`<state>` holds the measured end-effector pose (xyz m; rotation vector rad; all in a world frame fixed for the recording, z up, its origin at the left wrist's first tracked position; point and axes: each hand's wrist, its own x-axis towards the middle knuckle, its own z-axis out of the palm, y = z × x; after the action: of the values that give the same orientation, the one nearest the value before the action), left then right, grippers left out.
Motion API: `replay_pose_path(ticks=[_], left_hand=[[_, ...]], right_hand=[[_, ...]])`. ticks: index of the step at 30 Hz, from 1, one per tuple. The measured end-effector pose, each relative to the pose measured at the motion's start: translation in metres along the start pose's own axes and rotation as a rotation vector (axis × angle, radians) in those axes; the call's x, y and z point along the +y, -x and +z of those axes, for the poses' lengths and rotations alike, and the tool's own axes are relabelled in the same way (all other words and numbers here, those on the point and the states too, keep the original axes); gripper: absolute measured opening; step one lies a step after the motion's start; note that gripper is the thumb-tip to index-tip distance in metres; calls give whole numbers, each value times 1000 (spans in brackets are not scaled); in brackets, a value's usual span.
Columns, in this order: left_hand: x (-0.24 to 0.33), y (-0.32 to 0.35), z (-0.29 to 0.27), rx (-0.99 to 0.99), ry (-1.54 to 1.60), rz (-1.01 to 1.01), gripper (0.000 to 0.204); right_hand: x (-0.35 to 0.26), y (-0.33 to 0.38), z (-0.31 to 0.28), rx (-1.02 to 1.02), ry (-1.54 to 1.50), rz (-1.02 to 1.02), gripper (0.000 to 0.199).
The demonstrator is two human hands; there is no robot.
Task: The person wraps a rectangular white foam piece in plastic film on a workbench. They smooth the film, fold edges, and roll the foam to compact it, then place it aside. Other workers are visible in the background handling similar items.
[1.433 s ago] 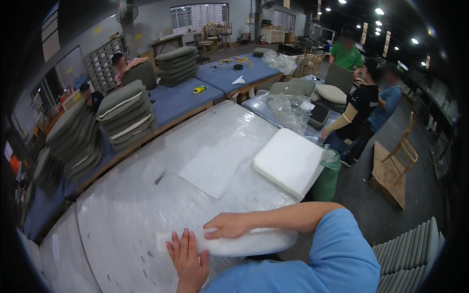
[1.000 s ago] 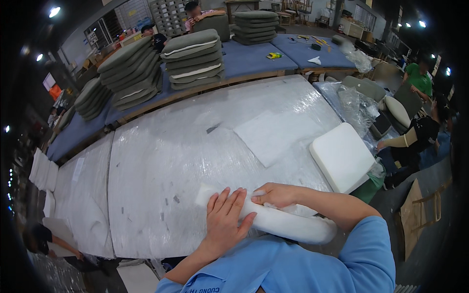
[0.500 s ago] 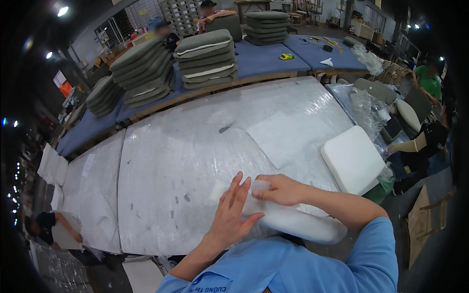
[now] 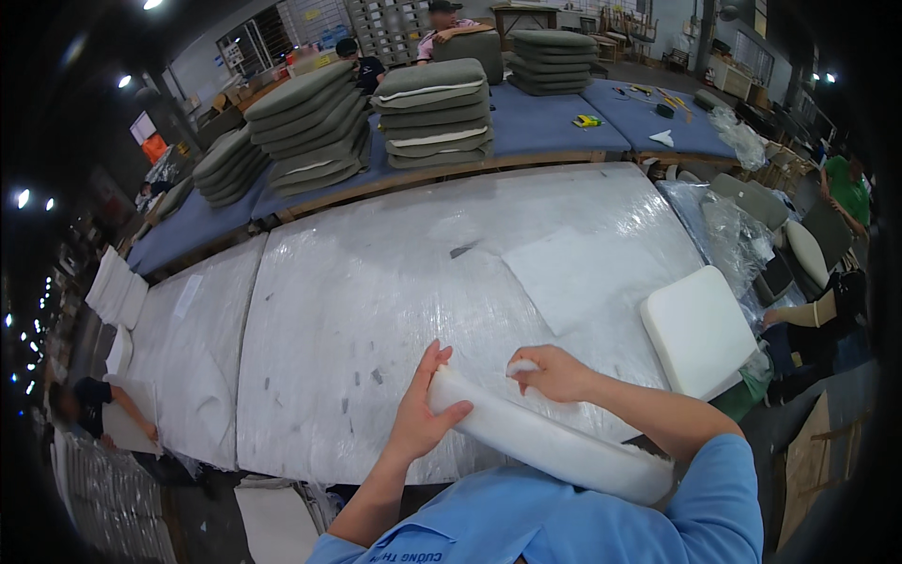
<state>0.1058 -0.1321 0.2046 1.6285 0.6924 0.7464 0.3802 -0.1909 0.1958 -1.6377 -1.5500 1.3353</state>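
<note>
A white foam cushion [image 4: 554, 434] wrapped in thin wadding stands on its edge against my blue shirt, slanting down to the right. My left hand [image 4: 421, 404] grips its left end, thumb on the near side and fingers on the far side. Just beyond the cushion, my right hand [image 4: 556, 374] is closed on a small tuft of white wadding [image 4: 522, 368], apart from the cushion. Frayed wadding shows at the cushion's right end. To the right, another white cushion [image 4: 698, 331] lies flat near the table edge, and a white sheet [image 4: 573, 273] is spread beyond my hands.
The work table [image 4: 338, 329] is covered in clear plastic film. Behind it, a blue table [image 4: 536, 127] carries stacks of grey-green cushions [image 4: 434, 117] and a few tools. Crumpled plastic [image 4: 742, 240] lies at the right. Other people stand around, one at the left [image 4: 89, 414] holding a white panel.
My right hand has pulled away from the cushion's left end with a tuft of wadding. The left hand now grips that end, and the cushion is tilted more upright. The view has shifted slightly.
</note>
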Motion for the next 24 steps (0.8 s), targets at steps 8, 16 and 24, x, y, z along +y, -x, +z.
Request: replay_pose_path(ticks=[8,16,24], left_hand=[[-21,-11,-12,-206,479,-32,99],[-12,-16,-9,-140,302,-108,83],[-26,-14,0,20,225,-58,44]], right_hand=[[-90,-16,1,-38,96,-119,42],[-81,-40,31,-80,353,-237,42],[-29,-54,27,-65,50,273,45]])
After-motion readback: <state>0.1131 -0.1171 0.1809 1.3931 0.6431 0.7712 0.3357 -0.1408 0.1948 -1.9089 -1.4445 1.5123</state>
